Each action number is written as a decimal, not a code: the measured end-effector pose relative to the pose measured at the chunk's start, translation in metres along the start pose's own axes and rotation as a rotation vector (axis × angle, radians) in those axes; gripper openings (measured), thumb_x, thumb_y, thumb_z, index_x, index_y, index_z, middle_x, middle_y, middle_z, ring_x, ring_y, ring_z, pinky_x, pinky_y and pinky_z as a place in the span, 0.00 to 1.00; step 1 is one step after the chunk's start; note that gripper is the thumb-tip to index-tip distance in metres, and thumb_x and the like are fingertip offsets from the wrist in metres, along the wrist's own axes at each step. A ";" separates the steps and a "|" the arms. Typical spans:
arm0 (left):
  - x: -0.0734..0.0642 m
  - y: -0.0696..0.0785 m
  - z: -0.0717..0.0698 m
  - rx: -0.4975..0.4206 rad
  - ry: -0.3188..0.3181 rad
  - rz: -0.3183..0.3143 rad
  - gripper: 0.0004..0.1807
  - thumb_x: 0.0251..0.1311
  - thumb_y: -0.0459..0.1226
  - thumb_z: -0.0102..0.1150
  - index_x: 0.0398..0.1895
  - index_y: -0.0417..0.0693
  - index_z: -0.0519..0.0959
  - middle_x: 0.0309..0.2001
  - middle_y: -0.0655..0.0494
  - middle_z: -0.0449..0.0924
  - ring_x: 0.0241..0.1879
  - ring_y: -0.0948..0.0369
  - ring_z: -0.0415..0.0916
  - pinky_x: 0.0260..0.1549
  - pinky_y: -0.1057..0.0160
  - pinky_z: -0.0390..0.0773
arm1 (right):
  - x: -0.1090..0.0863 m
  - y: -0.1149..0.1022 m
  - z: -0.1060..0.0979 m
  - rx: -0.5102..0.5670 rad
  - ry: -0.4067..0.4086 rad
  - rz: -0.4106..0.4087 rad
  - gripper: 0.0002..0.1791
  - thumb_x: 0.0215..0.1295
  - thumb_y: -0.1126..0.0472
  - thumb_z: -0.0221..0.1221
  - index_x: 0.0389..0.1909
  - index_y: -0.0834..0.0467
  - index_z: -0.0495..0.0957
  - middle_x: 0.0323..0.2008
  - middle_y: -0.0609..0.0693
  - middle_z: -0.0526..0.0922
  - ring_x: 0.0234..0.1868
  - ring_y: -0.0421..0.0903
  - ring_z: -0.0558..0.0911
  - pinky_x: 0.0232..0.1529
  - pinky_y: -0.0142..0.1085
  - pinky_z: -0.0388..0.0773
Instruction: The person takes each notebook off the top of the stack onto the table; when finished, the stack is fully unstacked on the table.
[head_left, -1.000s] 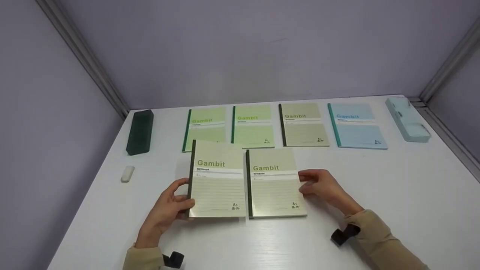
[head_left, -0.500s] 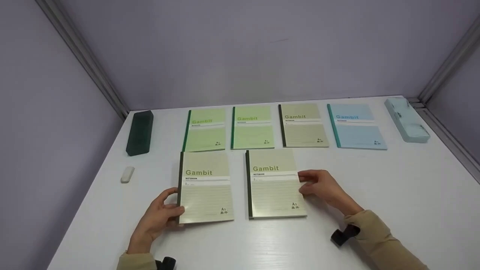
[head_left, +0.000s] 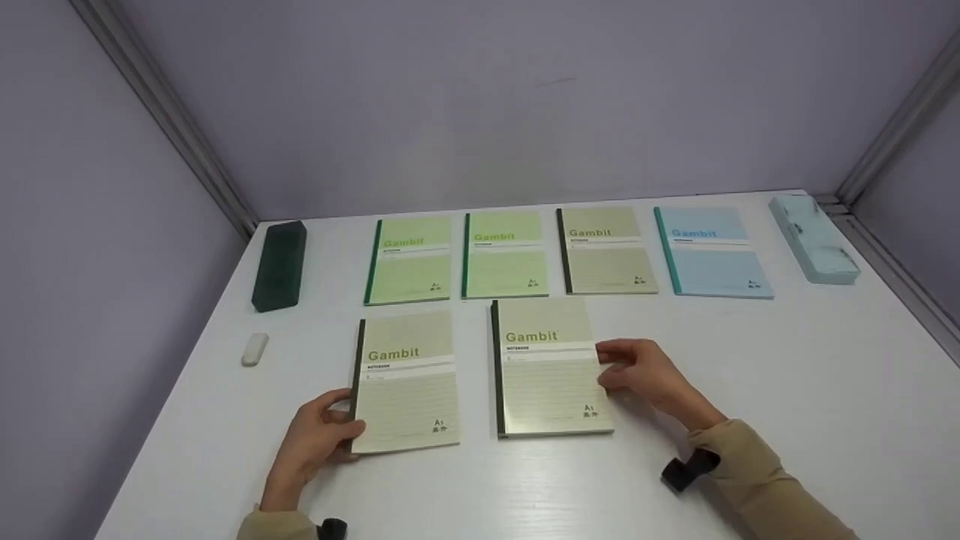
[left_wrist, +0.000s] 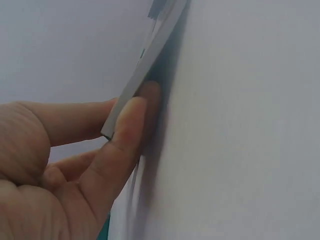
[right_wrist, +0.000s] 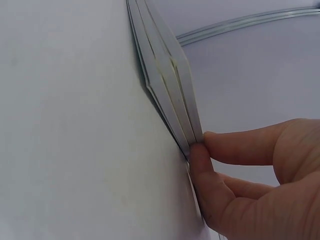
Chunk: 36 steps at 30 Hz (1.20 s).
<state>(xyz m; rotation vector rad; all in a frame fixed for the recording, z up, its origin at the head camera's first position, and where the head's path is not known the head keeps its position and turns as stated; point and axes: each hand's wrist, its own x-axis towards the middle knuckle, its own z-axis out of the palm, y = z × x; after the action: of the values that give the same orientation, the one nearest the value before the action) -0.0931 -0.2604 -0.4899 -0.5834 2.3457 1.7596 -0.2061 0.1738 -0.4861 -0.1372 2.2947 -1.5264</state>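
Thumb and fingers of my left hand (head_left: 311, 431) pinch the dark spine side of a beige-green notebook (head_left: 409, 390), low on its left edge. In the left wrist view, that notebook's edge (left_wrist: 145, 65) slants up from the white table with a shadow beneath it. To its right, across a narrow gap, lies a matching notebook (head_left: 551, 382). The right wrist view reveals a stack of several notebooks (right_wrist: 172, 85) there. My right hand (head_left: 645, 375) grips the right side of this stack, fingertips at its page edges.
Behind stand two green notebooks (head_left: 411, 274) (head_left: 506, 270), a darker beige one (head_left: 611, 262) and a blue one (head_left: 716, 262), laid in a row. A dark green case (head_left: 280, 266) and a white eraser (head_left: 255, 349) lie left; a pale blue case (head_left: 814, 240) lies at the far right.
My left hand has carried its notebook left and nearer to me, away from the stack and lower toward the table. The right hand and the stack have stayed in place.
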 end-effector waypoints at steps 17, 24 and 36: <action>-0.006 0.010 0.002 0.370 0.162 0.038 0.24 0.46 0.30 0.62 0.49 0.27 0.76 0.34 0.43 0.82 0.33 0.55 0.78 0.26 0.62 0.77 | -0.001 -0.001 0.001 -0.012 -0.001 0.006 0.32 0.53 0.75 0.62 0.62 0.74 0.67 0.50 0.64 0.78 0.37 0.45 0.79 0.38 0.36 0.80; -0.007 0.008 0.003 0.403 0.190 0.058 0.22 0.46 0.30 0.63 0.47 0.27 0.77 0.30 0.45 0.80 0.29 0.56 0.76 0.23 0.63 0.75 | 0.000 0.000 0.000 -0.021 0.007 0.005 0.32 0.53 0.76 0.62 0.61 0.74 0.67 0.50 0.64 0.78 0.37 0.45 0.78 0.37 0.35 0.79; -0.014 0.031 0.024 0.382 0.305 0.170 0.20 0.57 0.34 0.60 0.51 0.32 0.77 0.37 0.41 0.79 0.37 0.49 0.77 0.29 0.57 0.75 | 0.000 0.000 -0.001 0.013 0.005 0.017 0.31 0.53 0.76 0.62 0.61 0.73 0.68 0.50 0.63 0.78 0.38 0.45 0.79 0.39 0.36 0.80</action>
<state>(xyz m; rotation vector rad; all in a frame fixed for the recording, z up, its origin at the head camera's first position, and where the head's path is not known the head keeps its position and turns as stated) -0.0952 -0.2277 -0.4644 -0.6404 2.9185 1.2941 -0.2066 0.1744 -0.4856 -0.1095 2.2832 -1.5349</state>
